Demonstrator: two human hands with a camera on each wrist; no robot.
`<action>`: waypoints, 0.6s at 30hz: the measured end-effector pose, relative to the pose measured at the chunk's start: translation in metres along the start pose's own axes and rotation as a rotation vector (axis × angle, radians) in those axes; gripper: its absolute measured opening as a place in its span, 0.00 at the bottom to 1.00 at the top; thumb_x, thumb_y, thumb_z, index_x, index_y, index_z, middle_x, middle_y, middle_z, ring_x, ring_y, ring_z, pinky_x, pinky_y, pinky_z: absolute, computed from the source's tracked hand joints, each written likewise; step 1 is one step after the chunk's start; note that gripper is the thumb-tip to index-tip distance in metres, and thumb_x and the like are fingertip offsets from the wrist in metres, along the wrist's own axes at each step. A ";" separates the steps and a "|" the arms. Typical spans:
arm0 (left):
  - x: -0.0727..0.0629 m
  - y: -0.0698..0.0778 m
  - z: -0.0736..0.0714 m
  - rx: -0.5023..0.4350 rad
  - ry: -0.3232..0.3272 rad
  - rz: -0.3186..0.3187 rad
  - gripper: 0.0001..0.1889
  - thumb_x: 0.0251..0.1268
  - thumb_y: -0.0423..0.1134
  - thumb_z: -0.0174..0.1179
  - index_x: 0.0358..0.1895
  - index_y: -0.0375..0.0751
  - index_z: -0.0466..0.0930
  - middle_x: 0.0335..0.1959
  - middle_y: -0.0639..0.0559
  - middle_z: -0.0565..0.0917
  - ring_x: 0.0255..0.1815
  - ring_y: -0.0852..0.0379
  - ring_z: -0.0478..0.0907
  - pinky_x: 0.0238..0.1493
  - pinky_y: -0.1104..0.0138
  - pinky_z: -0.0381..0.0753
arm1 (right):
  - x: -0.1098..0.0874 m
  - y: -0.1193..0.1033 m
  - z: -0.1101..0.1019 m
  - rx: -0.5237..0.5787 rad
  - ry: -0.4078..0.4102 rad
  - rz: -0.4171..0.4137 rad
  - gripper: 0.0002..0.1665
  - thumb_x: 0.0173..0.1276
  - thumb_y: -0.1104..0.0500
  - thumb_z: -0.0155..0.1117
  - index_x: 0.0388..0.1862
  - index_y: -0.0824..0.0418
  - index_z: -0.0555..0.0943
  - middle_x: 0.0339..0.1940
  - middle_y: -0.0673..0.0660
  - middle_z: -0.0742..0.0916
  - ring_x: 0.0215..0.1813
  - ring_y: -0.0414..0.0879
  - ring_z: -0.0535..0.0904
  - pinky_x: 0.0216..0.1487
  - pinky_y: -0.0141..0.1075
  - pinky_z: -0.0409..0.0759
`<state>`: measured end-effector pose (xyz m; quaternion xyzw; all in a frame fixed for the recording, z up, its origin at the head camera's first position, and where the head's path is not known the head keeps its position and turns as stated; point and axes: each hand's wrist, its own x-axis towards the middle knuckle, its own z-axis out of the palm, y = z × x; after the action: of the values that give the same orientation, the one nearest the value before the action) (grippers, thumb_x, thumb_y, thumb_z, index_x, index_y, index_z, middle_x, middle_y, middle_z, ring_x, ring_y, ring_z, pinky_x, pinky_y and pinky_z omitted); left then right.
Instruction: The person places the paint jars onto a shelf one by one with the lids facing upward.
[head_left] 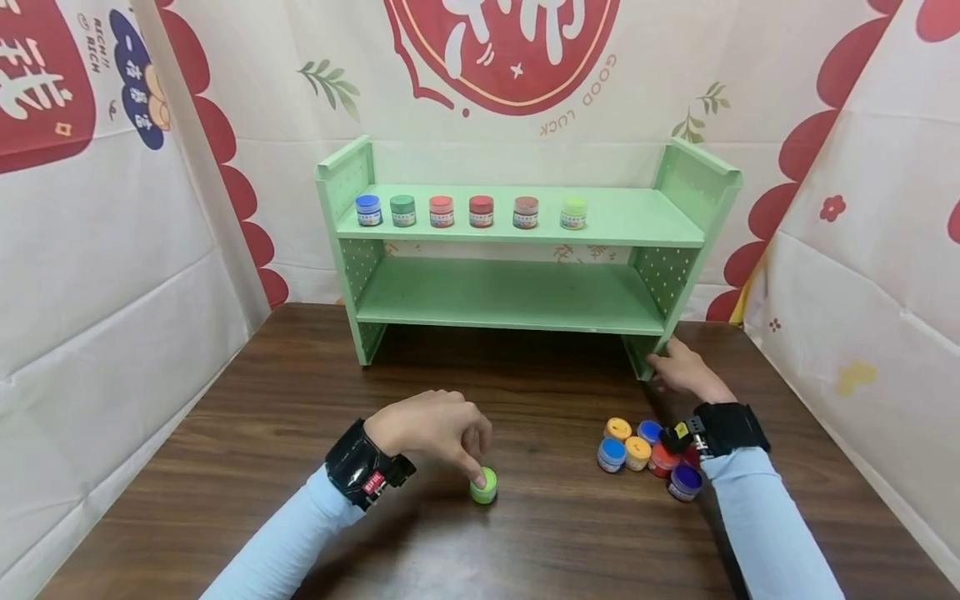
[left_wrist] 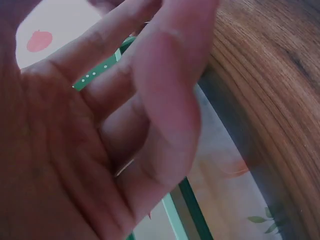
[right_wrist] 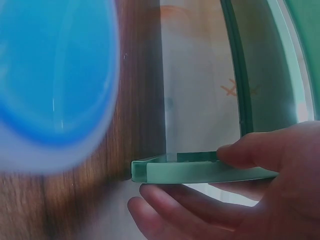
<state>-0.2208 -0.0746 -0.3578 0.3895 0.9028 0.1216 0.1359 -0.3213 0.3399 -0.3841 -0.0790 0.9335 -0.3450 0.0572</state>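
Observation:
My left hand reaches down to a small light green paint jar on the table and pinches it at its top edge. In the left wrist view, the fingers fill much of the picture and the jar is hidden. My right hand grips the lower right leg of a green two-tier shelf. In the right wrist view, the thumb lies on one side of the leg and the fingers on the other.
Several paint jars, among them a blue one and a purple one, cluster beneath my right wrist. On the upper tier stands a row of jars, from blue to yellow-green. Printed white cloth surrounds the wooden table.

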 end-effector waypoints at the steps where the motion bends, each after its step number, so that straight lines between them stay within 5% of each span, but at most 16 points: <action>1: 0.000 0.001 0.001 0.009 -0.013 -0.005 0.21 0.50 0.63 0.76 0.43 0.56 0.90 0.23 0.75 0.86 0.34 0.73 0.79 0.35 0.72 0.77 | 0.000 0.000 0.001 -0.004 0.003 -0.005 0.28 0.83 0.61 0.41 0.73 0.76 0.54 0.42 0.72 0.81 0.32 0.50 0.82 0.34 0.40 0.81; 8: 0.006 0.002 0.006 0.052 -0.038 0.000 0.15 0.47 0.59 0.79 0.34 0.61 0.87 0.22 0.74 0.83 0.28 0.72 0.77 0.30 0.72 0.74 | -0.002 -0.001 -0.002 -0.008 0.003 -0.019 0.29 0.83 0.60 0.41 0.74 0.77 0.54 0.45 0.75 0.81 0.33 0.51 0.84 0.34 0.41 0.82; 18: 0.010 0.000 0.014 0.063 -0.035 0.000 0.17 0.47 0.59 0.79 0.36 0.60 0.86 0.24 0.74 0.82 0.28 0.72 0.77 0.30 0.72 0.74 | 0.002 0.000 0.000 -0.010 0.021 -0.033 0.32 0.83 0.62 0.43 0.76 0.78 0.51 0.47 0.78 0.79 0.33 0.52 0.83 0.33 0.43 0.84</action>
<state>-0.2230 -0.0654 -0.3724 0.3956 0.9037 0.0861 0.1395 -0.3235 0.3389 -0.3842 -0.0907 0.9344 -0.3421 0.0412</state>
